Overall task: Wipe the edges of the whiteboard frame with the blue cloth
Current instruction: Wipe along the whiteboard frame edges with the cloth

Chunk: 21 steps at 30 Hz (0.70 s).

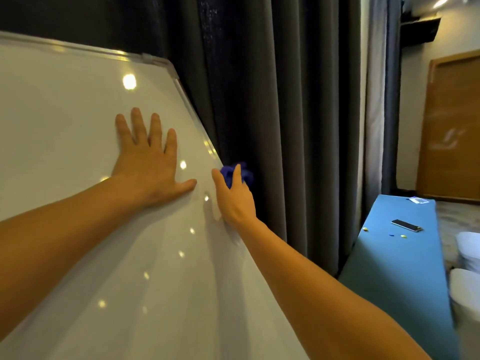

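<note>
A white whiteboard [78,113] with a silver metal frame [189,110] fills the left of the view. My left hand [148,162] lies flat on the board's surface, fingers spread. My right hand [233,196] grips a bunched blue cloth [235,172] and presses it against the frame's right edge, about halfway down. Most of the cloth is hidden behind my fingers and the frame edge.
Dark grey curtains [285,100] hang right behind the board's right edge. A blue table [394,268] stands at the lower right with a phone [406,225] and small coloured magnets on it. White stools [467,255] stand by the table. A wooden door [452,126] is at the far right.
</note>
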Each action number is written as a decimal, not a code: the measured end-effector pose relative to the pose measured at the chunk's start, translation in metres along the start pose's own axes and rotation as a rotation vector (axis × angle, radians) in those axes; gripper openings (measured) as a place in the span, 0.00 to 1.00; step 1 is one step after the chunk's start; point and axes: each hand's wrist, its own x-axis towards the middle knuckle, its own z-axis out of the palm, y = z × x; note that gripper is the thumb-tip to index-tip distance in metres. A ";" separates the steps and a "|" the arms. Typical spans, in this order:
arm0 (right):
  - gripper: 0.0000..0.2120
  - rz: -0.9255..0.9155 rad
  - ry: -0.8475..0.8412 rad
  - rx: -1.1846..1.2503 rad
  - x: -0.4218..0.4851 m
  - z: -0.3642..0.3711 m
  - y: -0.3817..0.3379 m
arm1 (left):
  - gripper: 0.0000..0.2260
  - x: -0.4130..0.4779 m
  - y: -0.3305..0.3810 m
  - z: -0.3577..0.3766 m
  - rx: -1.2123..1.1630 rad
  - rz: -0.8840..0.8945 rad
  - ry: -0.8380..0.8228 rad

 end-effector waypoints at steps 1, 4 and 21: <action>0.43 -0.083 0.024 -0.061 -0.002 0.003 -0.007 | 0.55 0.000 0.002 -0.001 0.009 -0.002 0.004; 0.44 -0.294 0.078 -0.126 -0.018 0.010 0.000 | 0.55 0.002 0.001 0.002 0.009 -0.009 0.005; 0.39 -0.209 0.058 -0.416 -0.151 0.023 0.111 | 0.37 -0.012 0.073 0.018 -0.146 0.384 -0.012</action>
